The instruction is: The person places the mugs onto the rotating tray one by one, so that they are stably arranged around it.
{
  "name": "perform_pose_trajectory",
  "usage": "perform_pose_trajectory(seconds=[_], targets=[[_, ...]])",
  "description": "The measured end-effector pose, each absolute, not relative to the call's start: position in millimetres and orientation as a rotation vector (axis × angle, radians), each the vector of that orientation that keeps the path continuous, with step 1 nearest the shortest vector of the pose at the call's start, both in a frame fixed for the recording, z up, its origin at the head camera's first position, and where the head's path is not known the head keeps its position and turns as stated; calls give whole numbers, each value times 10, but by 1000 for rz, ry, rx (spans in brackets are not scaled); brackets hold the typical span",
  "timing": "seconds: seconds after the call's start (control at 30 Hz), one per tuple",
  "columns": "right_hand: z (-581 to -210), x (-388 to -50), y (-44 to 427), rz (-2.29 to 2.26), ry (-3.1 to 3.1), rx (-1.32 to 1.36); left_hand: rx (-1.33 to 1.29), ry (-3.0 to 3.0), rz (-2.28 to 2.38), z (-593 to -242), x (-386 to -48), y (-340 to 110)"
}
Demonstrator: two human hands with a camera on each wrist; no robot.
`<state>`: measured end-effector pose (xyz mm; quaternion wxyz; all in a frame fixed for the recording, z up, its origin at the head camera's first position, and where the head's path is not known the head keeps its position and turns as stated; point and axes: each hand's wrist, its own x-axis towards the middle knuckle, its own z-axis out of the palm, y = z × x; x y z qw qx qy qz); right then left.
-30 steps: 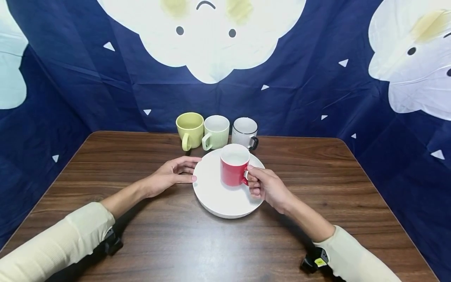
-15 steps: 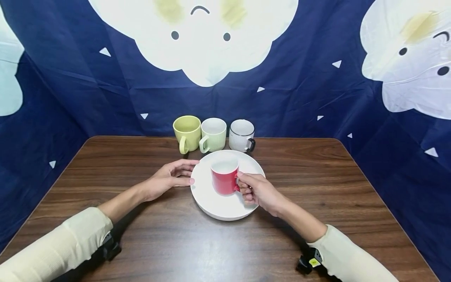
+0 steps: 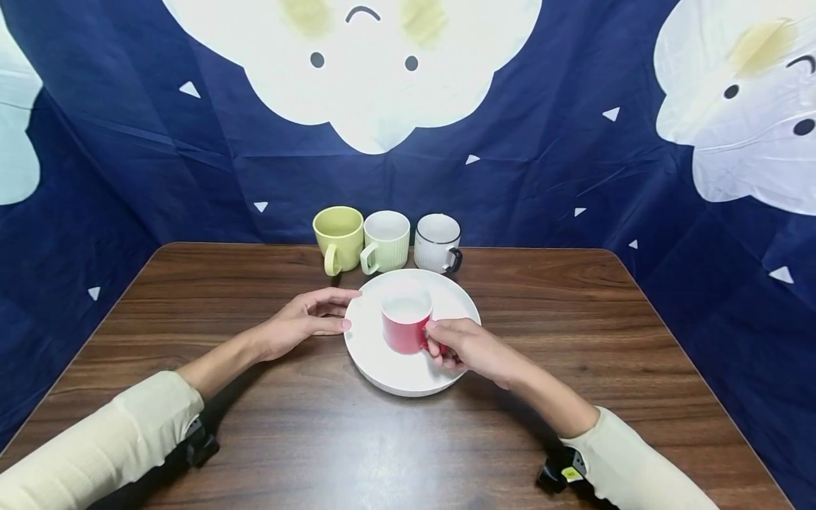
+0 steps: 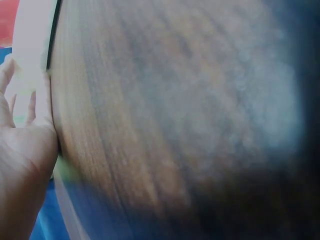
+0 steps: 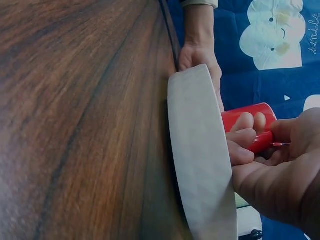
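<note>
A red mug point(image 3: 404, 334) with a pale inside stands upright over the middle of a white round plate point(image 3: 370, 358). Its handle is pinched by my right hand point(image 3: 474, 347), whose curled fingers partly cover it; the right wrist view shows them on the red handle point(image 5: 261, 142), close to the plate's side. Whether the mug's base touches the plate cannot be made out. At the plate's left rim, my left hand point(image 3: 296, 326) touches with thumb and fingertips, the fingers fairly straight. Only part of that left hand point(image 4: 25, 150) shows in the left wrist view.
Behind the plate stand a yellow-green mug point(image 3: 341, 244), a pale green ribbed mug point(image 3: 390, 244) and a white mug with a black handle point(image 3: 435, 244), in a row. They are on a brown wooden table point(image 3: 280, 439). A blue cloud-patterned cloth point(image 3: 542, 177) hangs behind.
The red mug has moved left and a little toward me, to the plate's middle. My right hand moved with it and lies lower at the handle now. My left hand stays at the rim.
</note>
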<state>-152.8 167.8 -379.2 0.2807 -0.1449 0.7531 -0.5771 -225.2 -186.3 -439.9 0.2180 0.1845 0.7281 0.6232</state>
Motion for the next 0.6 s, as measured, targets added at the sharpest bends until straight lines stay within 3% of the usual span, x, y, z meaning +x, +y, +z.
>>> perform_pose_trajectory(seconds=[0.6], targets=[[-3745, -1569, 1764, -1555, 2069, -382, 522, 2102, 1686, -4386, -2244, -1855]])
